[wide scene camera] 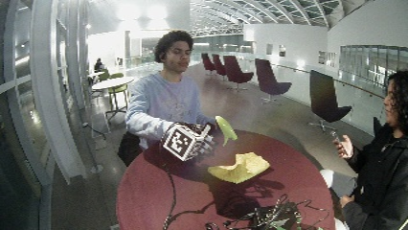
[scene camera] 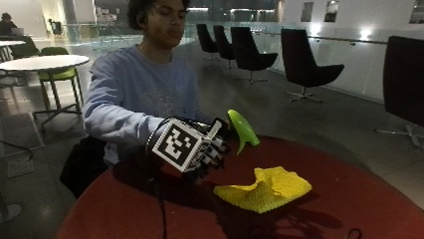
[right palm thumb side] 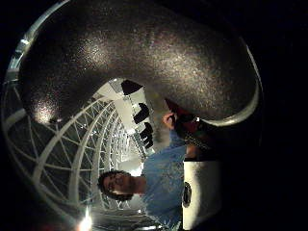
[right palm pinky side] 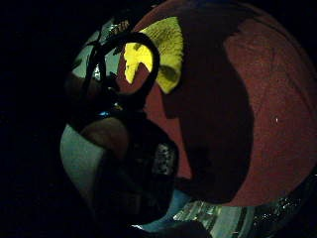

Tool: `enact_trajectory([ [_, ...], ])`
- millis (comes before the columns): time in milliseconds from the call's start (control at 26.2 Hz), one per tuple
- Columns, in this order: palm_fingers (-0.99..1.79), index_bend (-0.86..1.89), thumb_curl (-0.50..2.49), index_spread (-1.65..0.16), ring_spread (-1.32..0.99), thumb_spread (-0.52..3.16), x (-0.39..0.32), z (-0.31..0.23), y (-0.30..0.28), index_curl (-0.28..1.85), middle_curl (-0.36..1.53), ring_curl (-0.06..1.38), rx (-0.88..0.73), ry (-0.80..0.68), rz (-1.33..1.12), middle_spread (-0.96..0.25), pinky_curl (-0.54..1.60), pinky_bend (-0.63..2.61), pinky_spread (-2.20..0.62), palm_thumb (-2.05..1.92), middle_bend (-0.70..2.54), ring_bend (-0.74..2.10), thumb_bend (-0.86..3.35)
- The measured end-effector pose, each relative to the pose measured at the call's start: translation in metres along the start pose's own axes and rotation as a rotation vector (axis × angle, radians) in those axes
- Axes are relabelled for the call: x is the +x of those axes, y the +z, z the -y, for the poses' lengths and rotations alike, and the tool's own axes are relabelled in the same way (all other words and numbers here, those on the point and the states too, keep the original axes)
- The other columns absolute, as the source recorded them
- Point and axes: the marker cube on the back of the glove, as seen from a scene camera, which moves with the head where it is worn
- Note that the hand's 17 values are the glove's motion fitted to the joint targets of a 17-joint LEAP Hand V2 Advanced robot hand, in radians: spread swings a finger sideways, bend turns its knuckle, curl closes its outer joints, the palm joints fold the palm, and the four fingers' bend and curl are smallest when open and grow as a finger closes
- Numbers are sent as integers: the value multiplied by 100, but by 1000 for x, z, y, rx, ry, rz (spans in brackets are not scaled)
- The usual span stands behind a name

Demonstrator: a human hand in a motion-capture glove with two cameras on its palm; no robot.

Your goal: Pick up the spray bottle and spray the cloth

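In the outside view my gloved right hand grips the spray bottle, held in the air over the near left part of the round red table. Only the bottle's green spray head shows above the fingers; its body is hidden behind the hand. The nozzle leans toward the crumpled yellow cloth, which lies on the table just beyond and below the hand. The wide outside view shows the same: hand, green head, cloth. The little finger side palm view looks down on the cloth and red tabletop.
A tangle of cables lies at the table's edge on the side away from me. A dark curved surface fills much of the thumb side palm view, close to the palm. Black chairs stand on the floor behind.
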Motion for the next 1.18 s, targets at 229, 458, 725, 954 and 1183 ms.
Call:
enact_trajectory([
  [229,110,13,62,-19,0,65,3,-1,4,37,47,38,-26,31,-19,-8,34,20,28,102,25,47,-3],
  [458,111,13,63,-18,0,65,6,3,5,37,47,38,-2,41,-30,-7,35,21,28,101,26,47,-3],
  [725,112,14,64,-18,1,65,8,3,7,37,48,39,-4,54,-36,-7,35,21,27,101,26,48,-3],
  [954,112,14,64,-18,1,65,9,6,6,37,49,39,13,60,-40,-7,36,22,26,101,27,48,-3],
  [1183,112,14,65,-18,1,65,7,4,8,38,49,39,-7,68,-31,-7,36,22,26,100,28,48,-3],
])
